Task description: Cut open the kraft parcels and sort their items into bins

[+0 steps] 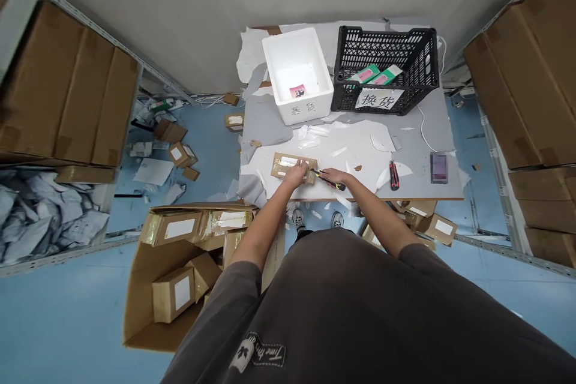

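A small taped cardboard box [279, 166] with a white label lies near the front edge of the table. My left hand [296, 173] rests on its right part, fingers pressed onto the top. Just right of the box, my right hand [333, 176] is closed around a yellow and black utility knife [341, 186], whose tip reaches the box's right end. Further right on the table lies a red and black knife [394, 176].
Behind the hands stand a white foam box [299, 109] and a black crate [411, 99] holding green-and-pink boxes. A phone-like item [438, 168] lies at right. A large carton [137, 288] of parcels stands lower left; shelves [501, 216] flank both sides.
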Demonstrator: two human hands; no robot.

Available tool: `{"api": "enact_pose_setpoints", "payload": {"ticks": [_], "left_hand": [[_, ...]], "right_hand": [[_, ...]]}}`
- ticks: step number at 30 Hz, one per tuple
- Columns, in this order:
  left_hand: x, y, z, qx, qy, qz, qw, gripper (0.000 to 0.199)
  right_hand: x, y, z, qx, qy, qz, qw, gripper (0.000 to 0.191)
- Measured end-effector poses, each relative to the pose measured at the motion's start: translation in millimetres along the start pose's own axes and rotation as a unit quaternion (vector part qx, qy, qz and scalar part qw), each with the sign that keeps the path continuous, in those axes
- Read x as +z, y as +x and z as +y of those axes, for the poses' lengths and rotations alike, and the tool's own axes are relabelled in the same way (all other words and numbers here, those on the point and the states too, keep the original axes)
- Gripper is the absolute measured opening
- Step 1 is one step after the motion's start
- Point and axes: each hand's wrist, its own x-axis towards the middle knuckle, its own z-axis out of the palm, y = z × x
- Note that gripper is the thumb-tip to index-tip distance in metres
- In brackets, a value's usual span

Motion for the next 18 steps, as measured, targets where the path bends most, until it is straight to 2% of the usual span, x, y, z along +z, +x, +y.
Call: {"api": "enact_pose_setpoints", "payload": {"ticks": [5,12,18], "left_hand": [[-4.0,-1.2,1.7,-0.006,0.022,-0.007,1.000,0.100],[-5.3,-1.6,1.6,-0.016,0.037,-0.012,0.999,0.101],[-0.1,8.6,-0.1,-0.024,0.023,-0.014,0.999,0.108]], "right_hand": [[2.6,-1.1,2.1,-0.026,-0.014,-0.007,1.000,0.030],[10.3,1.0,2.3,-0.050,-0.011,0.018,0.999,0.033],[10.0,-2.1,14.2,-0.040,0.024,0.024,0.999,0.034]]}}
